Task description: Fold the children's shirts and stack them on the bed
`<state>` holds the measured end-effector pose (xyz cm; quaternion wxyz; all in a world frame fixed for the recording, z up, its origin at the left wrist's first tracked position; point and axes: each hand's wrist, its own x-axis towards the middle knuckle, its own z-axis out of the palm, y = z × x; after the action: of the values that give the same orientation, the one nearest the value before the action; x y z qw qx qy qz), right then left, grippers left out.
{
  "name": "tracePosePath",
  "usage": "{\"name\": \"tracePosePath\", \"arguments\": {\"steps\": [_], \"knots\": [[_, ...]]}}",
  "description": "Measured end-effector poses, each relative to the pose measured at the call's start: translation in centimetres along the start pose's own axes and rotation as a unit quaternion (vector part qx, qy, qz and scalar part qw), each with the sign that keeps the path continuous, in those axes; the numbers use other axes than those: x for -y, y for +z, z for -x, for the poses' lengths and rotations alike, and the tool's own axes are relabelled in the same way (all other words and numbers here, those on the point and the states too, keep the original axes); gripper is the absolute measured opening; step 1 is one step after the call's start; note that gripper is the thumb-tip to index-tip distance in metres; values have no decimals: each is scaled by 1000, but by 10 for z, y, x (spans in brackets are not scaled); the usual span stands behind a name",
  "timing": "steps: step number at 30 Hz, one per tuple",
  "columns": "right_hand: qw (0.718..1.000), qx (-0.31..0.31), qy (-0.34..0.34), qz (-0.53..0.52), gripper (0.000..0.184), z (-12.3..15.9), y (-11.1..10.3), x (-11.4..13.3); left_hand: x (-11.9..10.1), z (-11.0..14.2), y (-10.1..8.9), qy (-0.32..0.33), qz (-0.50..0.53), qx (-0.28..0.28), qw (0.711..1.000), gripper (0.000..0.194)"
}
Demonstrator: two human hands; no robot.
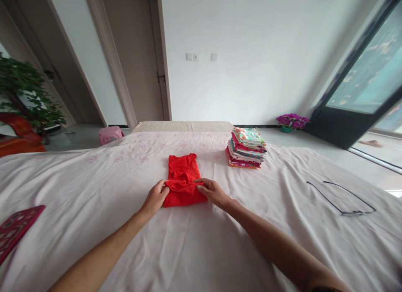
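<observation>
A red garment point(184, 197), which looks like a sleeveless top, lies partly folded on the pale sheet in front of me. Its near part is doubled over, and a loose edge runs across its middle. My left hand point(156, 196) pinches that edge at the left side, thumb against fingers. At the right side my right hand point(212, 191) grips the same edge, its fingers over the cloth. The far part, with the neckline, lies flat beyond both hands.
A stack of folded cloths point(246, 149) stands at the back right. Eyeglasses point(354, 211) rest on the sheet point(188, 258) to the right, a red phone case point(19, 229) at the left edge. A pink stool point(110, 135) and potted flowers point(290, 121) stand on the floor beyond.
</observation>
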<state>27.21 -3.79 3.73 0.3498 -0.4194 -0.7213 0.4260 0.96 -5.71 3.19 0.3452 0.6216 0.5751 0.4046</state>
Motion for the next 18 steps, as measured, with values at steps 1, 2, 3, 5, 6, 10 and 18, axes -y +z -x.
{"name": "tracePosePath", "arguments": {"steps": [1,2,3,5,6,10,18], "knots": [[1000,-19,19,-16,39,-9,2,-6,3,-8,3,-24,13,-3,1000,36],[999,-34,36,-22,39,-16,3,-11,6,-15,5,-46,19,-4,999,37],[997,-45,53,-18,39,-22,3,-15,9,-20,6,-60,17,-6,998,39],[995,-57,74,23,40,-29,3,-19,13,-27,6,-63,-16,-7,998,38],[994,-62,77,56,41,-31,3,-20,13,-28,6,-54,-45,-8,998,36],[977,-73,69,191,38,-30,2,-13,7,-28,-1,-40,-226,-11,973,26],[921,-70,137,358,37,-27,2,2,3,-28,-1,-55,-361,-14,931,23]]}}
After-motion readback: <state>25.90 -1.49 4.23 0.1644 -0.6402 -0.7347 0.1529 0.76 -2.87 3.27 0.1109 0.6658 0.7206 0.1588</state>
